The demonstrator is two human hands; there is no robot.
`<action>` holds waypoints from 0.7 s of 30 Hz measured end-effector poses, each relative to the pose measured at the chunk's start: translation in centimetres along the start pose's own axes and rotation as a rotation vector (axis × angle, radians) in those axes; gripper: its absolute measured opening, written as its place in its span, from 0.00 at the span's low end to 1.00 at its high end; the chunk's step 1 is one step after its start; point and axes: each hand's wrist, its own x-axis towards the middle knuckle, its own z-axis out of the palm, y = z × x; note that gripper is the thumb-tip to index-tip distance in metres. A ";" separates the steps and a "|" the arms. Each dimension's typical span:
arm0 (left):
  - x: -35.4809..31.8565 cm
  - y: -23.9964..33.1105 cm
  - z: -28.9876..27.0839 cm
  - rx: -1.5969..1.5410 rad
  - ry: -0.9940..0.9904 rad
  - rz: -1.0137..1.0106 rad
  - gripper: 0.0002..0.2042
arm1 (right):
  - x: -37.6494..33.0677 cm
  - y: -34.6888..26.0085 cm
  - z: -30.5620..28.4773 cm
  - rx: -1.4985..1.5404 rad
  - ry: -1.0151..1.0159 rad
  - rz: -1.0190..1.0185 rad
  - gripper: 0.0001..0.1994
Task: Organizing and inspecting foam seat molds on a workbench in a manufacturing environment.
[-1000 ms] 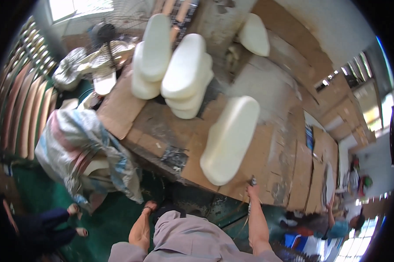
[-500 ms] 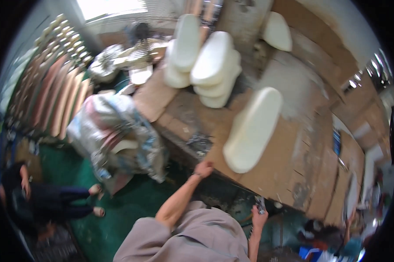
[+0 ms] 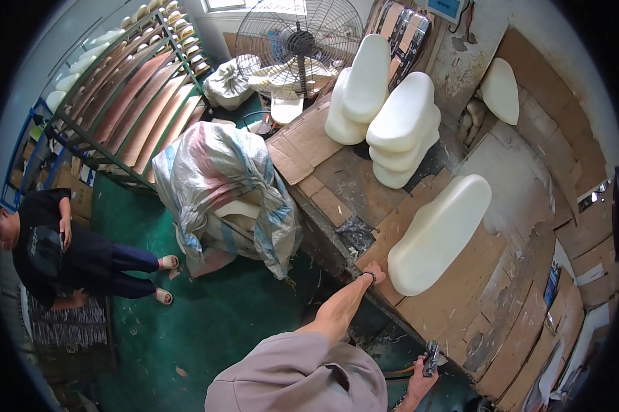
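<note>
A long cream foam piece (image 3: 440, 237), rounded at its ends, lies on the cardboard-covered workbench (image 3: 484, 302) in front of me. Beside its near left end, my left hand (image 3: 375, 275) rests at the bench edge with its fingers curled in. Whatever lies under those fingers, if anything, is hidden. Low at the right, my right hand (image 3: 418, 381) grips a small black-and-silver handheld tool (image 3: 431, 359) just off the bench's front edge. A brownish strap or hose runs beside that hand.
Stacked cream foam pieces (image 3: 402, 130) stand farther back on the bench, with a large fan (image 3: 300, 42) behind. A woven sack (image 3: 220, 178) bulges at the bench's left. A rack of curved panels (image 3: 134, 103) and a person in dark clothes (image 3: 69, 244) are farther left.
My view has turned, so the scene sits farther right and lower, and the blur is gone. My left hand is closer to the foam piece. The tool remains in my right hand.
</note>
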 end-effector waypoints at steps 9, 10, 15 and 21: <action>0.4 -1.0 -0.5 -0.015 -0.039 0.111 0.23 | 0.1 -5.1 0.1 0.027 -0.079 0.072 0.12; 0.7 -1.3 -0.8 -0.019 -0.088 0.114 0.24 | -0.1 -5.8 0.3 0.072 -0.066 0.013 0.12; 0.6 -2.4 -0.8 -0.043 -0.076 0.149 0.23 | -1.1 -8.7 0.0 0.105 0.034 -0.116 0.11; 0.0 -3.3 -1.6 -0.238 -0.178 0.371 0.20 | -3.6 -13.3 -1.0 0.056 0.143 -0.012 0.12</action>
